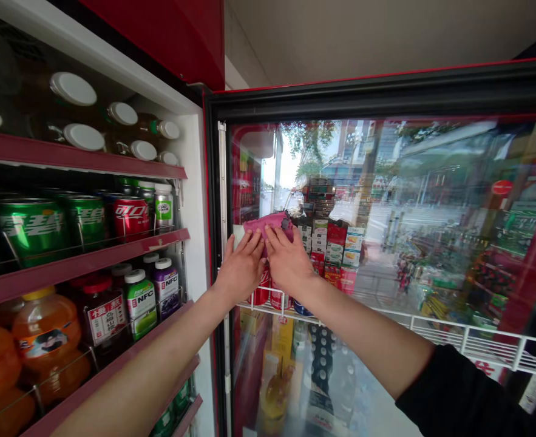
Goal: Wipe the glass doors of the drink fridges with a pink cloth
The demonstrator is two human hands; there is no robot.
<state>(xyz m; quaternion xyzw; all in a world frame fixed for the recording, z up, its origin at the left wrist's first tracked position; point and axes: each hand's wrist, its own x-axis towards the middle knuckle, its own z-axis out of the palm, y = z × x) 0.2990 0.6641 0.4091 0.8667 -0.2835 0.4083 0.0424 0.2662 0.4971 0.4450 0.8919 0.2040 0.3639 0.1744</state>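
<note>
A folded pink cloth (272, 220) with a dark grey patch at its right end lies against the inner side of the glass door (431, 243). My left hand (244, 267) holds the left part of the cloth, fingers over it and the little finger somewhat apart. Close beside it, my right hand (290, 258) presses the right part with bent fingers. The two thumbs nearly meet below the cloth. Both palms are hidden, facing the glass. Just under the hands are red cans (261, 290) by a white wire rack (408, 321).
The red-framed door stands open, hinged beside the fridge's white side wall (197, 200). Shelves to the left hold green cans (31, 227), a red can (131, 215), juice bottles (140, 303) and orange drink bottles (47, 334). Street and goods show in or through the glass.
</note>
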